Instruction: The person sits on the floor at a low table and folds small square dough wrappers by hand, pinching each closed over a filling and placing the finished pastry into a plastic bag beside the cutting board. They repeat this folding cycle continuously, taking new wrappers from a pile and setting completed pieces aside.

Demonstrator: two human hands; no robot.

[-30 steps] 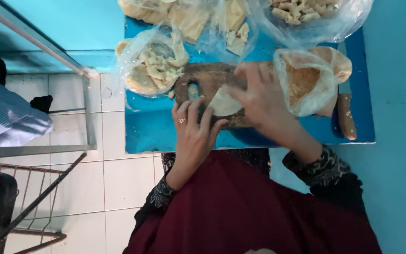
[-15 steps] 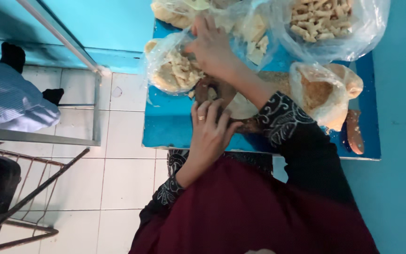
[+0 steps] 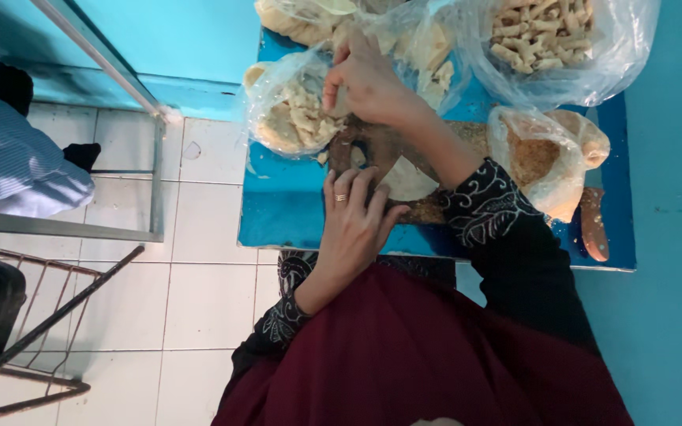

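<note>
My left hand (image 3: 353,221), a ring on one finger, lies flat with fingers spread on a thin pale round sheet (image 3: 408,180). The sheet rests on a brown wooden board (image 3: 380,146) on the blue table (image 3: 278,213). My right hand (image 3: 366,75) reaches across the board to the mouth of a clear bag of pale chunks (image 3: 294,118). Its fingers are pinched on one pale piece (image 3: 342,102) at the bag's opening. A dark patterned sleeve covers my right forearm.
A bag of brown crumbs (image 3: 546,158) sits right of the board, with a wooden-handled knife (image 3: 593,225) beside it. Bags of short pale sticks (image 3: 562,39) and folded sheets (image 3: 428,47) stand at the back. A person in striped blue (image 3: 17,166) and a metal rack (image 3: 41,315) are at left.
My right hand left the board and crumb bag, crossed to the back left, and pinched a piece in the bag of pale chunks. My left hand stayed on the sheet.
</note>
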